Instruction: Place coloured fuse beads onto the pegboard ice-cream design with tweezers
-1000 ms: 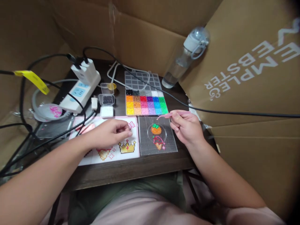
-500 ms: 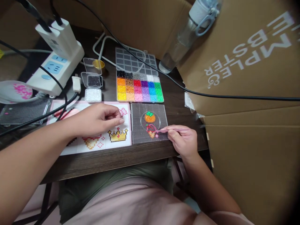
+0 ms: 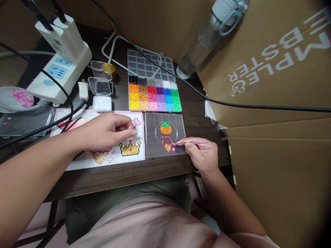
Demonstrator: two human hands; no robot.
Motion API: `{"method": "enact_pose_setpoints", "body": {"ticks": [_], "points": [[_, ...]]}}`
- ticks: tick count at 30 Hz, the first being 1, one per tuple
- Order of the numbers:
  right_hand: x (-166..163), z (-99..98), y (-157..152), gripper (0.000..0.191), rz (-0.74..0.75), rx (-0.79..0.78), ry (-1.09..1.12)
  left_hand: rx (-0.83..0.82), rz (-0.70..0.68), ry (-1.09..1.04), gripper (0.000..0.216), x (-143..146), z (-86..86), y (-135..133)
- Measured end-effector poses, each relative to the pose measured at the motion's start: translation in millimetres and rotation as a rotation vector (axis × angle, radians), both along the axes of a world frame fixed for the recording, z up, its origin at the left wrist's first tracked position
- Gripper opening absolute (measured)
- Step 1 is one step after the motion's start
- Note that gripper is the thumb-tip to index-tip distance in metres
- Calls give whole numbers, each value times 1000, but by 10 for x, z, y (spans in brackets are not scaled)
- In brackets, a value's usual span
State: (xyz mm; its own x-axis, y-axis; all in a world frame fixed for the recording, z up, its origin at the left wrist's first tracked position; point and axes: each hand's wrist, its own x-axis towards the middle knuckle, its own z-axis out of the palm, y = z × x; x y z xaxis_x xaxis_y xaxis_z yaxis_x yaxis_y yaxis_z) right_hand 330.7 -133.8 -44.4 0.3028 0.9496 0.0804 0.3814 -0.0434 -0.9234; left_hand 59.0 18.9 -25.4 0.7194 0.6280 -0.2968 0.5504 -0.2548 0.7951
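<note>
Pink tweezers (image 3: 194,143) lie in my right hand (image 3: 203,153), pinched between thumb and fingers. Their tip touches or hovers just over an ice-cream-cone bead figure (image 3: 167,144) on the clear pegboard (image 3: 152,151); I cannot tell which. Above that figure sits an orange fruit-shaped bead figure (image 3: 166,128) with a green top. My left hand (image 3: 113,129) rests on the printed pattern sheet (image 3: 131,163), fingers curled and thumb against them, with nothing visible inside. A crown picture (image 3: 129,148) shows below the left hand, and the hand covers part of the sheet.
Behind the pegboard stands an open bead box (image 3: 155,96) with many colours. Small clear boxes (image 3: 102,103) sit left of it. A power strip (image 3: 58,74), black cable (image 3: 232,105), water bottle (image 3: 199,41), scoop of pink beads (image 3: 19,98) and cardboard wall (image 3: 271,155) surround the work.
The view has shifted slightly. Both hands keep nearly the same place, with the tweezers still at the cone figure.
</note>
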Motion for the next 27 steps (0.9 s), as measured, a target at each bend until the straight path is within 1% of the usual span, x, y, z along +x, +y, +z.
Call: {"method": "enact_pose_setpoints", "body": {"ticks": [6, 10, 12, 18, 27], "points": [[-9, -15, -1, 15, 0, 19, 57, 18, -13, -7, 29, -7, -6, 1], [7, -15, -2, 16, 4, 5, 12, 45, -33, 5, 30, -2, 11, -5], [18, -17, -1, 15, 18, 24, -6, 50, -48, 23, 30, -1, 33, -7], [29, -46, 0, 11, 27, 61, 22, 69, -75, 39, 31, -4, 54, 4], [25, -41, 2, 11, 32, 62, 25, 61, -61, 29, 29, 0, 32, 1]]}}
